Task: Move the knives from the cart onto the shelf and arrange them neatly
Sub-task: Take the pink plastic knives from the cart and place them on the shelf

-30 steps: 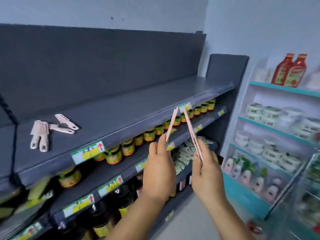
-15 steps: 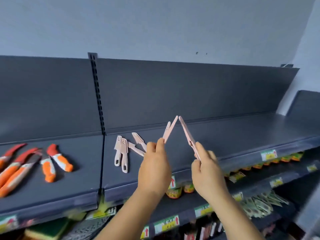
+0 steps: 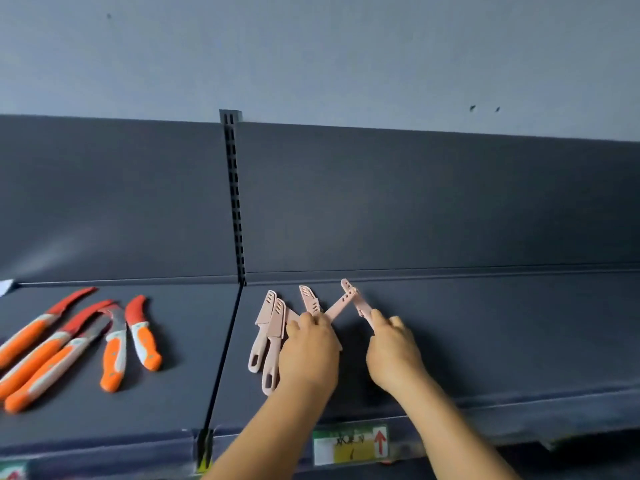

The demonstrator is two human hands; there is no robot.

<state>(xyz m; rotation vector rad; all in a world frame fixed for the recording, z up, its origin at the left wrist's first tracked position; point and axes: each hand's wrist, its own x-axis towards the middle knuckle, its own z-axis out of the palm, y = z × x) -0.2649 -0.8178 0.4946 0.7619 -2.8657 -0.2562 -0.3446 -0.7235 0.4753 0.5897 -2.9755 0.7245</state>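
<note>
Fingers (image 3: 380, 317) pinch a pink knife (image 3: 356, 299) (orange knives (image 3: 114, 341) lie well apart).

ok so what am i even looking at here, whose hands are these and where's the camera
The camera sits on a person's head, looking forward and down, so the two bare arms are that person's own. The left hand and right hand each hold a pink sheathed knife, and, whose tips cross above the dark shelf. Three more pink knives lie beside the left hand. Further left lies a group of orange-handled knives. Below is a price label.
</note>
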